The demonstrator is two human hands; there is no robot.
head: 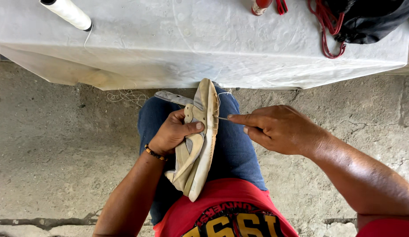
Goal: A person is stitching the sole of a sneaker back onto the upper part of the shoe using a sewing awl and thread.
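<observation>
A worn beige sneaker rests on its side on my lap, sole edge turned to the right. My left hand grips its upper, thumb pressed across the side. My right hand pinches a thin metal needle whose tip is pushed into the sole's edge near the toe. A fine white thread trails from the shoe's toe area. I wear blue jeans and a red shirt.
A table with a white cloth stands ahead. On it lie a white thread spool, a red cord, a black bag and a small red bottle. Loose thread lies on the concrete floor.
</observation>
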